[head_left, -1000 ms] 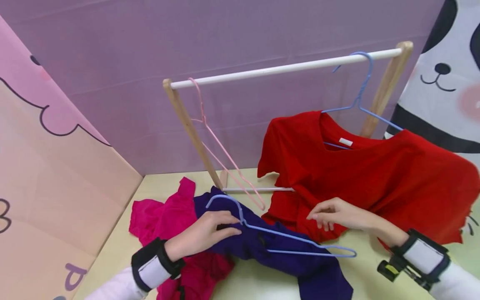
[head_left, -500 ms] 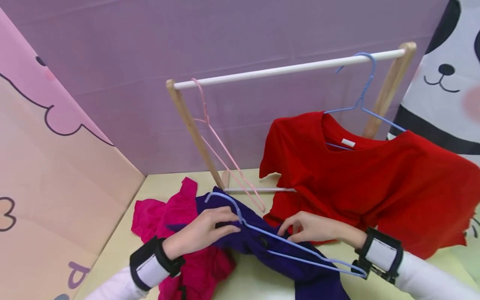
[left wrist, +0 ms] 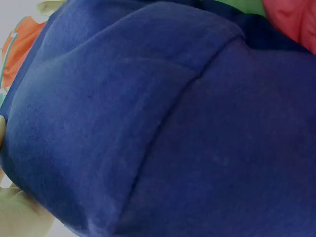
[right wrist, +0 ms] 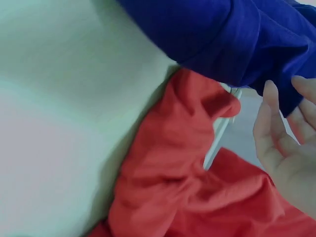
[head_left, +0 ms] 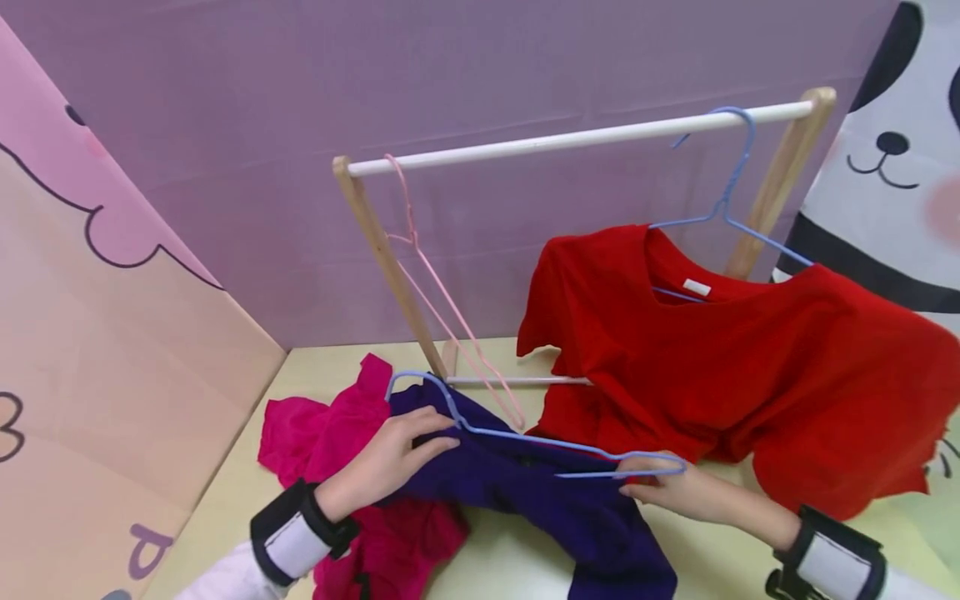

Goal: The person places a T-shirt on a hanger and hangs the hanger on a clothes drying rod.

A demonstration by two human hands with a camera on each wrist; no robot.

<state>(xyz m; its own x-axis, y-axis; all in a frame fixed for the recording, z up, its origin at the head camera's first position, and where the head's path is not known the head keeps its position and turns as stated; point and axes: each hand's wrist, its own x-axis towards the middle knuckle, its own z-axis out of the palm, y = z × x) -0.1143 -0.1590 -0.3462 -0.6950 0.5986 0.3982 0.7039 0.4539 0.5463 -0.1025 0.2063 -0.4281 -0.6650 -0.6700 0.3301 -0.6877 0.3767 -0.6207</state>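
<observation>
My left hand (head_left: 393,458) grips the navy garment (head_left: 487,475), with its fingertips at the neck of a light blue wire hanger (head_left: 540,439). The hanger's hook points to the upper left, and its right arm sticks out over the cloth; the left part is hidden. In the left wrist view the navy cloth (left wrist: 148,113) fills most of the picture, with thumb and a fingertip at the left edge. My right hand (head_left: 675,492), behind the hanger's right end, pinches the far edge of the garment. Its fingers (right wrist: 269,108) are at a cloth corner in the right wrist view.
Behind stands a rack with a white rail (head_left: 570,142). From it hang a pink hanger (head_left: 450,300) and a red shirt (head_left: 720,367) on another blue hanger (head_left: 731,187). A crumpled magenta garment (head_left: 330,433) lies on the pale yellow table (head_left: 517,550), beneath and left of the navy one.
My right hand has come in from the right to the navy cloth, then slid right along it to behind the hanger's end. My left hand has shifted slightly left with the hanger.
</observation>
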